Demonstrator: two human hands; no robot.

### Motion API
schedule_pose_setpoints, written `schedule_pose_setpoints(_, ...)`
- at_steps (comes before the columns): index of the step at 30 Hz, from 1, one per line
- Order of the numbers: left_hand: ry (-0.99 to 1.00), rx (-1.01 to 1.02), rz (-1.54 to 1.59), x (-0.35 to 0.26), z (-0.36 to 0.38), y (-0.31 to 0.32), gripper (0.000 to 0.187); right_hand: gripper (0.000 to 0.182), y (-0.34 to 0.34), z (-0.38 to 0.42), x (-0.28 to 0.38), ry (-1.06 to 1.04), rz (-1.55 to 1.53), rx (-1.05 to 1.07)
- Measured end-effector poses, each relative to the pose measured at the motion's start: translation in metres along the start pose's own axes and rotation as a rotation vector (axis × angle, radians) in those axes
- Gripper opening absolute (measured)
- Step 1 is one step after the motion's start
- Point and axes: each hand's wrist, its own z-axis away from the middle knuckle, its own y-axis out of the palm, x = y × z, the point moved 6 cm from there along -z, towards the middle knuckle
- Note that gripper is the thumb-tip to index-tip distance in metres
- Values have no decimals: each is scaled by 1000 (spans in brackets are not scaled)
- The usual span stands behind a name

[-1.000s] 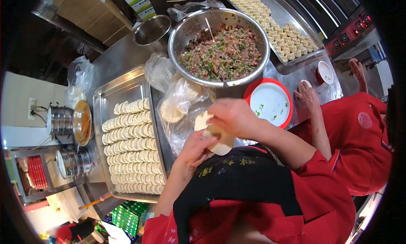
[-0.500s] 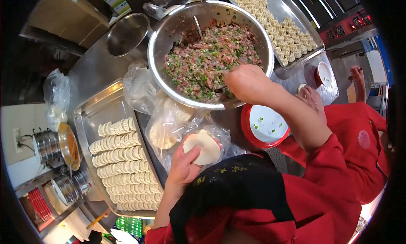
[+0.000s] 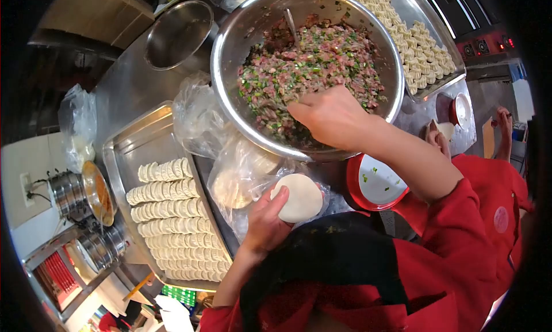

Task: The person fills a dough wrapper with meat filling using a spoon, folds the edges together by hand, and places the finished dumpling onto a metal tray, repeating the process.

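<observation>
A round white dumpling wrapper (image 3: 303, 198) lies on the fingers of my left hand (image 3: 265, 220), with the thumb pressed on its near edge. My right hand (image 3: 333, 118) is closed over the near part of the big steel bowl (image 3: 217, 73). It grips what looks like a metal spoon (image 3: 271, 105), mostly hidden by my fingers and the filling. Minced meat with chopped green onion (image 3: 322, 67) fills the bowl. A second metal utensil (image 3: 291, 26) stands upright in it. More wrappers (image 3: 231, 191) lie in a clear plastic bag beside my left hand.
Left of me a steel tray (image 3: 115, 159) holds rows of pleated dumplings (image 3: 178, 225); another tray (image 3: 454, 50) of dumplings is at the upper right. A red-rimmed bowl (image 3: 382, 179) sits under my right forearm. A co-worker's hands (image 3: 438, 141) handle a wrapper at right.
My right hand has shifted left across the filling, and more of the metal utensil shows. The wrapper in my left hand has turned slightly. The camera view has shifted, moving the bowl rightward and up.
</observation>
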Motion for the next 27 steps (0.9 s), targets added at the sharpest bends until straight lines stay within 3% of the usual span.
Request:
schedule_pose_setpoints(8, 71, 53, 66, -2, -1, 6, 42, 7, -5, 29, 10, 124, -209, 155)
schedule_pose_setpoints(10, 93, 63, 115, 0, 2, 1, 41, 8, -8, 32, 4, 192, -490, 71)
schedule_pose_setpoints(14, 119, 17, 249, 2, 7, -3, 40, 13, -12, 40, -6, 310, -747, -95)
schedule_pose_setpoints(16, 131, 33, 217, -1, 10, 1, 44, 10, 7, 54, -24, 822, -1169, 44)
schedule_pose_setpoints(17, 144, 42, 190, -4, 12, 4, 48, 10, 1, 57, -25, 816, -1163, 35)
schedule_pose_setpoints(19, 167, 57, 175, -13, 16, 8, 48, 9, -2, 72, -28, 1008, -1530, -79)
schedule_pose_setpoints(24, 237, 131, 235, -28, 11, 18, 47, 4, -33, 87, -7, 933, -1638, -289)
schedule_pose_setpoints(27, 267, 225, 391, -31, 6, 26, 46, 9, -48, 102, 33, 790, -1376, -336)
